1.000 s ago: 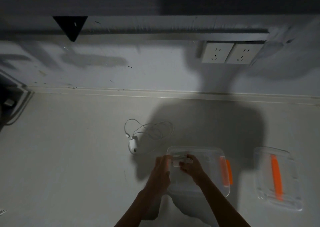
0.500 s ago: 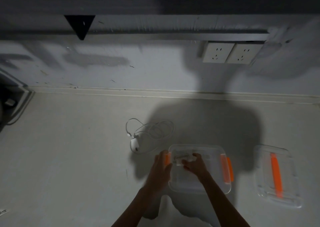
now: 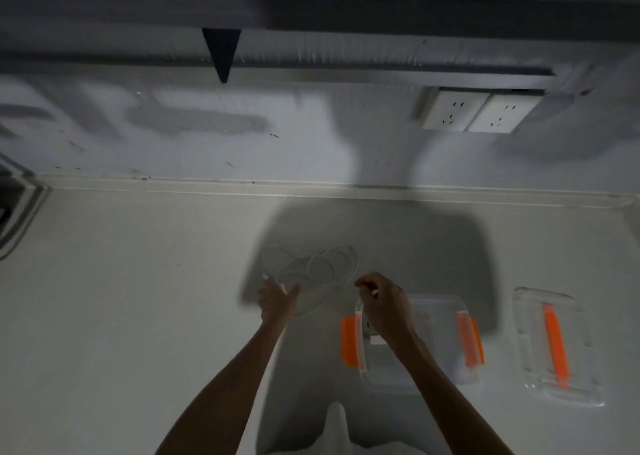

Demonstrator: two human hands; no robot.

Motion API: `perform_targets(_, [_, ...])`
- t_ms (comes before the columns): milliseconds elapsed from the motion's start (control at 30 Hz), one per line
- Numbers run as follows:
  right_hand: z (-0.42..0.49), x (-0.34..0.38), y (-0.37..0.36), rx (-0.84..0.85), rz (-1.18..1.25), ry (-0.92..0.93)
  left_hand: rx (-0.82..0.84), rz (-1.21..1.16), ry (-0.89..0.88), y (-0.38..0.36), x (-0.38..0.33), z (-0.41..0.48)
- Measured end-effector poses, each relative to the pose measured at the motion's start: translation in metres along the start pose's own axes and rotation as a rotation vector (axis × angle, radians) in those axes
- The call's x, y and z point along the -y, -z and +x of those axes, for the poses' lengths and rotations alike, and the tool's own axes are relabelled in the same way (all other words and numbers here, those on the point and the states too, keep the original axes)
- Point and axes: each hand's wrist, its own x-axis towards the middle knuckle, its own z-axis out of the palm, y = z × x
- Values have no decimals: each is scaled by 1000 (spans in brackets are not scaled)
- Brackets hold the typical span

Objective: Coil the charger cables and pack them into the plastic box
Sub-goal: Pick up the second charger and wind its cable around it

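A loose white charger cable (image 3: 325,267) lies in loops on the pale table, just beyond both hands. My left hand (image 3: 277,300) hovers at the cable's left end with its fingers spread, and hides the plug block. My right hand (image 3: 381,304) has its fingers curled at the cable's right side, above the far left corner of the clear plastic box (image 3: 433,378). A small white bit shows at its fingertips; I cannot tell what it is. The box has orange latches, and a white charger (image 3: 375,339) lies inside it.
The clear lid (image 3: 530,368) with an orange handle lies right of the box. A wall with two white sockets (image 3: 481,111) rises behind the table. A dark object (image 3: 14,205) sits at the far left edge.
Both hands have left the box and moved up and left to the loose cable. The white charger they held now lies in the box. The camera view has shifted left.
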Motion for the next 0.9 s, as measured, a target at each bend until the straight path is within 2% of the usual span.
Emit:
perform_targets(100, [20, 16, -27, 71, -13, 62, 1, 75, 16, -7, 4, 11])
perform_targets(167, [32, 25, -42, 145, -56, 100, 19, 30, -4, -2, 7, 15])
perform_targets(233, [41, 31, -53, 222, -87, 189, 130, -185, -71, 16, 5, 9])
perform_targets(300, [47, 39, -61, 333, -138, 329, 316, -476, -128, 50, 1, -14])
perform_targets(333, [50, 44, -64, 386, -176, 394, 390, -547, -191, 71, 0, -28])
perform_targets(400, [52, 51, -67, 455, -190, 470, 438, -606, -338, 109, -4, -54])
perform_targets(467, [47, 59, -70, 490, -26, 464, 409, -644, -474, 148, -7, -80])
perform_targets(533, [38, 64, -72, 450, 118, 431, 402, -705, -573, 184, -12, -104])
perform_targets(667, [24, 66, -78, 339, 217, 342, 442, -845, -727, 244, -19, -154])
perform_targets(767, [13, 69, -82, 270, 241, 351, 358, -895, -906, 272, -23, -187])
perform_targets(900, [-2, 70, -79, 242, 236, 410, 278, -1007, -1053, 295, -30, -216])
